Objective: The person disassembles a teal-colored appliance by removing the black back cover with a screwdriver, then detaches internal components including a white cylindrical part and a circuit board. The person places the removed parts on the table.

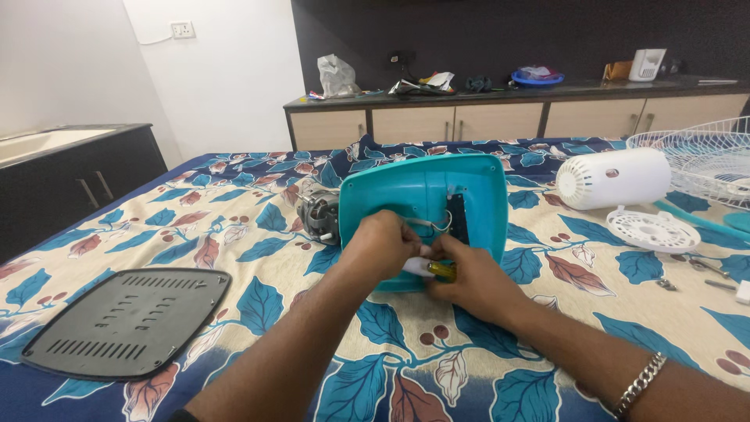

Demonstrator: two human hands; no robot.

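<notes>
On the bed point(258, 312), with its blue leaf sheet, lies a teal fan base point(406, 195), turned upside down in the middle. Both hands meet at its near edge. The left hand point(380, 248) has its grip closed on a white part. The right hand point(469, 275) has its grip closed on a yellow screwdriver point(442, 270), just beside the other hand. A dark grey cover plate point(129, 319) lies far to the left. A white motor cover point(613, 178) lies to the right.
</notes>
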